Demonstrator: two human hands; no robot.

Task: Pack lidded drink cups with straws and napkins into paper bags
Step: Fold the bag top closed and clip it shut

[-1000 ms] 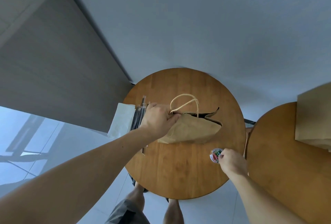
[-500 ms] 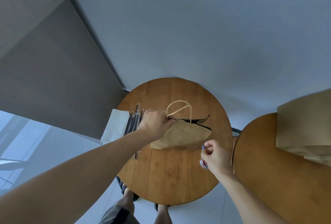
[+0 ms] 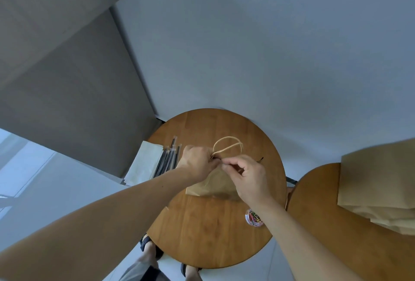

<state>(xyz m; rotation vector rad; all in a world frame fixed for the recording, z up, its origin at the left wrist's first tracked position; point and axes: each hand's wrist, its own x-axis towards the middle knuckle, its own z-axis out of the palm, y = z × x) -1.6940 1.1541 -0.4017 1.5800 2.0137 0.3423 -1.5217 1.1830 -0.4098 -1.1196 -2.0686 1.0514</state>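
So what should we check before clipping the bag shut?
1. Bag lying on the table: ok.
2. Left hand pinching the bag's top by the handles: ok.
3. Right hand at the top too, fingers pinched: ok.
4. Clip in the right hand: cannot tell, too small.
5. Cup, straw and napkin inside: cannot tell, bag hides them.
6. Clip tub close by: ok.
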